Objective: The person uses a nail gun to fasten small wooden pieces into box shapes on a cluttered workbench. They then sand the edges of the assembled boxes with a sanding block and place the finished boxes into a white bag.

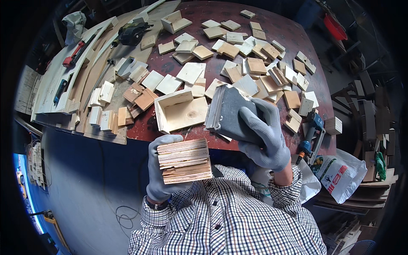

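Note:
In my gloved left hand [160,172] is a stack of plywood pieces [185,161], held in front of my chest with its layered edges facing up. My gloved right hand [267,138] grips a sanding block [233,111], dark grey on its broad face with pale layered edges, just above the table's near edge. The block and the stack are apart. Behind them an open wooden corner box [182,111] lies on the table, beside the sanding block.
Many loose wooden pieces [248,66] cover the dark red table [204,10]. A blue nail gun [312,131] lies at its right edge, above a white printed bag [340,174]. Left are long boards [91,51], a red-and-black tool [76,53] and small wood stacks [102,93].

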Motion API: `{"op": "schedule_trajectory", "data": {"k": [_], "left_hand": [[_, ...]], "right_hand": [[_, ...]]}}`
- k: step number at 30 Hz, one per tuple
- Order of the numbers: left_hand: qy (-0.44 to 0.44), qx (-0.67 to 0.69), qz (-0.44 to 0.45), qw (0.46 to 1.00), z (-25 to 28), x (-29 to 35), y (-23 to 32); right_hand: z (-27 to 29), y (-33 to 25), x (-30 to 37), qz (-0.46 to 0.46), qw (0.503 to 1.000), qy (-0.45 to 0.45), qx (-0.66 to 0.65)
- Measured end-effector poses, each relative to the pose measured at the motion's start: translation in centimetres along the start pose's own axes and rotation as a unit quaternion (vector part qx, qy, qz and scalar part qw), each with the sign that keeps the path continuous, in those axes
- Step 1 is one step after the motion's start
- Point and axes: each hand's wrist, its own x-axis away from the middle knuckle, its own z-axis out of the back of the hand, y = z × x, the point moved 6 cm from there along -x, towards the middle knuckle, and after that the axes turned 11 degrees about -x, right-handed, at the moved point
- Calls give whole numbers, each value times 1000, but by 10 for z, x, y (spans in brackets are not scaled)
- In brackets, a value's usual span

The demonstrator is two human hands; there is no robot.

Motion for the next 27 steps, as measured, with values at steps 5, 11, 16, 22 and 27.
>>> {"op": "schedule_trajectory", "data": {"k": [5,11,16,22,27], "left_hand": [[-14,121,93,988,-13,5,3],[22,420,134,898,-10,37,-33],[46,456,153,876,-4,31,-30],[35,442,154,883,-4,36,-30],[88,442,132,883,23,39,-45]], "right_hand": [[-29,-9,-23,32,997,-44,-63],[-51,31,39,-49,998,-7,-45],[-55,2,2,-19,978,100,-180],[-69,-20,-39,-2,990,1,-138],[-88,34,39,-152,974,-14,-165]]}}
